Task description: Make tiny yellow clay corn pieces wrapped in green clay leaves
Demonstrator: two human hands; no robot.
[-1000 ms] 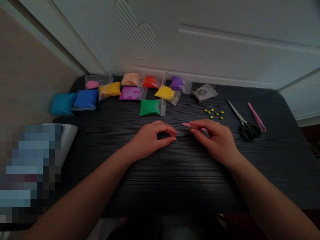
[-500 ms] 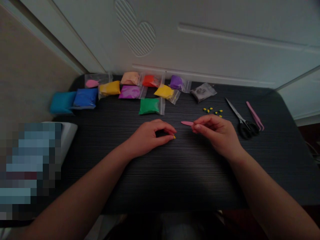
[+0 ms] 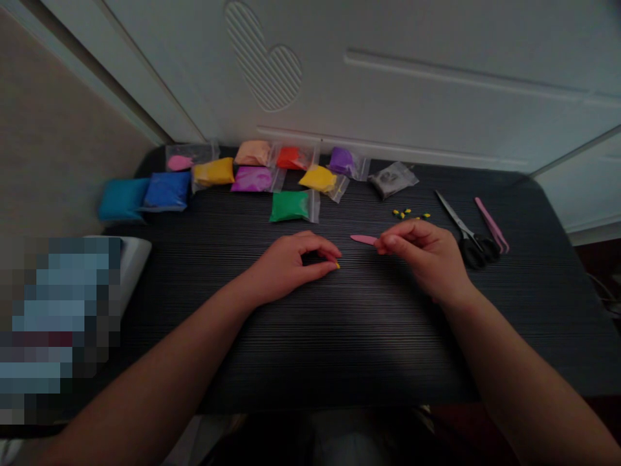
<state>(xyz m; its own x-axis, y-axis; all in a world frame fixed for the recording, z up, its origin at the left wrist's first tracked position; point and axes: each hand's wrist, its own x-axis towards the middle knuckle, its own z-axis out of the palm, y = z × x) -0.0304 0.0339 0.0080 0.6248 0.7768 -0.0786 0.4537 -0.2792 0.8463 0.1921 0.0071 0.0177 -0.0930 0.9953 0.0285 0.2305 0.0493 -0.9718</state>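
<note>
My left hand [image 3: 294, 266] is over the black table [image 3: 330, 349], thumb and fingertips closed on a tiny yellow piece of clay [image 3: 338, 265]. Only an edge of that piece shows. In my right hand [image 3: 424, 259] is a pink modelling knife [image 3: 363, 239], pinched between thumb and fingers. Its blade points left towards my left hand, with a gap between them. Just beyond my right hand lie several small yellow-and-green clay pieces [image 3: 402, 214], some of them partly hidden by the hand.
Black-handled scissors [image 3: 476, 252] and pink tweezers [image 3: 491, 223] lie to the right. Bags of coloured clay line the back, among them a green bag [image 3: 290, 206] and a blue bag [image 3: 167, 190]. A blurred-out device [image 3: 138, 255] stands at the left. A white panel rises behind.
My right hand has shifted slightly and now covers more of the small clay pieces. The left hand keeps its grip almost unmoved. The view has turned a little.
</note>
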